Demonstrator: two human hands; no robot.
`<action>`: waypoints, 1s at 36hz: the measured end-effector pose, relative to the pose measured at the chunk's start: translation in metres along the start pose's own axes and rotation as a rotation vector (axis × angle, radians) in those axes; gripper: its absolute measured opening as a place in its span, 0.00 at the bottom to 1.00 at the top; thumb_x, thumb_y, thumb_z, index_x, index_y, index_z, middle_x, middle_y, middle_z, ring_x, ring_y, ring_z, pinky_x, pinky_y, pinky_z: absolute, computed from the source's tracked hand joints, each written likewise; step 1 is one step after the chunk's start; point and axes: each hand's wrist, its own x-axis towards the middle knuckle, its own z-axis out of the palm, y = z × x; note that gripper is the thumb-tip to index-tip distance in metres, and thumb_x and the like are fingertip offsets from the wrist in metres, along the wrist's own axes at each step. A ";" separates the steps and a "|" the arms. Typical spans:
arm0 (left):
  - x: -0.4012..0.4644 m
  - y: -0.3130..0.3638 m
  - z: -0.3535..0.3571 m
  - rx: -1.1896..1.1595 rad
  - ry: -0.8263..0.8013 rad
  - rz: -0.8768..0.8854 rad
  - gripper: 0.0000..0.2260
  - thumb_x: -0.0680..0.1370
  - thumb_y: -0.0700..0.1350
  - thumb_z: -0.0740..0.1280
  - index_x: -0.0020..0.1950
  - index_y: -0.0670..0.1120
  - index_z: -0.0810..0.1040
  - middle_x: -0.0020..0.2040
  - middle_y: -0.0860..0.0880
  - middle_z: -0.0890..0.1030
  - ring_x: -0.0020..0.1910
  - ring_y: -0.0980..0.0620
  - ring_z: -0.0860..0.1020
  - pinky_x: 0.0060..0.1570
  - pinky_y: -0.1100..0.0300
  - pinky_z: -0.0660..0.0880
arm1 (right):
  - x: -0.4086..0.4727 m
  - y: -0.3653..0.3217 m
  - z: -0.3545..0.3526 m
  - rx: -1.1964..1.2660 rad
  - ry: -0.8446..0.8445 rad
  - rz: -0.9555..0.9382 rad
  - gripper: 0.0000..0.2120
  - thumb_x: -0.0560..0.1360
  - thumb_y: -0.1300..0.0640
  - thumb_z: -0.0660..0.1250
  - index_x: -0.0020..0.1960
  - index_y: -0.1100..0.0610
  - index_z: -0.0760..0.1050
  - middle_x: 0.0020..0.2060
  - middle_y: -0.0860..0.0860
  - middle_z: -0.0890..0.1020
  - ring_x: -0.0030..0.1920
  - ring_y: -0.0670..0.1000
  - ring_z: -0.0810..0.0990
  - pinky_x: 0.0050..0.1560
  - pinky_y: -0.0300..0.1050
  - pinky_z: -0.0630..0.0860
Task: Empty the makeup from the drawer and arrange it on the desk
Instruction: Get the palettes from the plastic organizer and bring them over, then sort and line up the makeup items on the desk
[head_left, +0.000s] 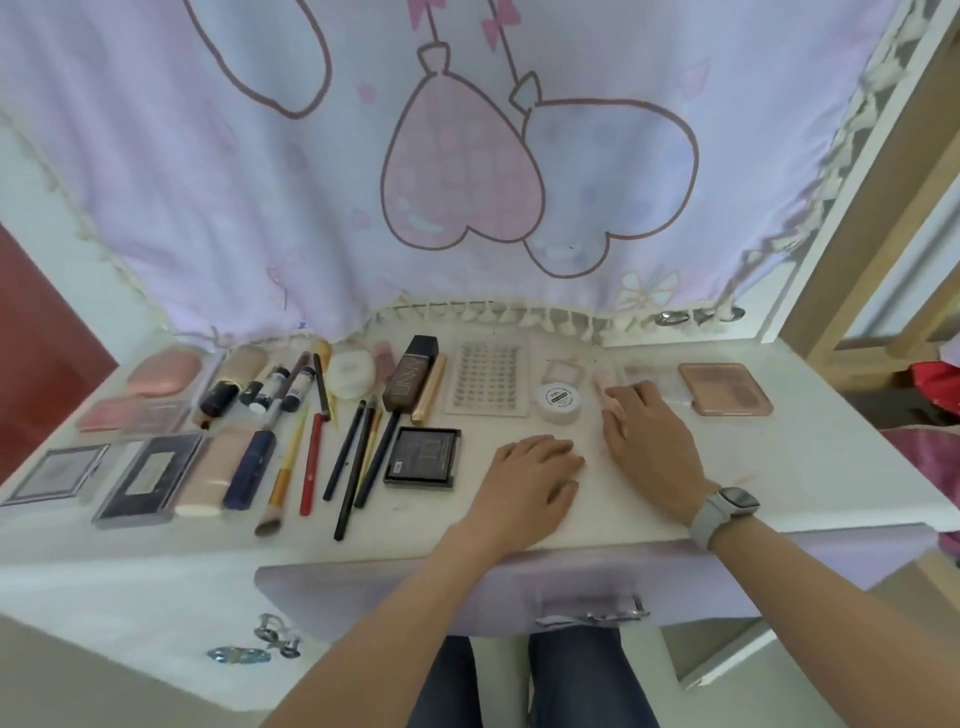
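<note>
Lying in rows: makeup (358, 431) | desk (779, 467) | drawer (519, 587) closed

Pale lilac curtain (322, 171) hangs across the back, printed with pink and lilac heart balloons (462, 171), cream tassel fringe (498, 314) along its lower edge touching the rear of the white vanity desk (810, 457). Closed front drawer with metal handle (592, 616) below the desk edge; a second ornate silver handle (270, 642) lower left. Dark red wall panel (36, 343) at left. Light wood frame (893, 171) at right, red and magenta fabric (935, 395) beyond it. Beige floor (805, 691) lower right. Soft, even, daylight-like lighting.
</note>
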 end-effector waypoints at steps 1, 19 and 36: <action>-0.001 0.000 -0.004 -0.063 -0.004 -0.013 0.15 0.79 0.44 0.60 0.65 0.47 0.75 0.67 0.49 0.73 0.68 0.50 0.67 0.67 0.58 0.61 | 0.001 -0.004 -0.001 0.030 0.026 -0.032 0.12 0.76 0.61 0.63 0.58 0.61 0.75 0.52 0.58 0.75 0.47 0.60 0.77 0.38 0.49 0.74; -0.119 -0.185 -0.206 0.030 0.484 -0.687 0.11 0.78 0.41 0.62 0.58 0.45 0.79 0.54 0.48 0.81 0.47 0.54 0.77 0.45 0.64 0.69 | 0.069 -0.234 0.062 0.343 -0.245 -0.566 0.12 0.79 0.57 0.56 0.61 0.53 0.72 0.55 0.49 0.77 0.50 0.46 0.73 0.53 0.41 0.69; -0.086 -0.368 -0.227 0.216 0.074 -1.138 0.31 0.72 0.62 0.63 0.72 0.57 0.59 0.60 0.50 0.75 0.60 0.47 0.70 0.55 0.49 0.61 | 0.166 -0.331 0.169 0.348 -0.499 -0.654 0.15 0.81 0.56 0.52 0.64 0.52 0.70 0.60 0.48 0.74 0.57 0.49 0.73 0.56 0.46 0.71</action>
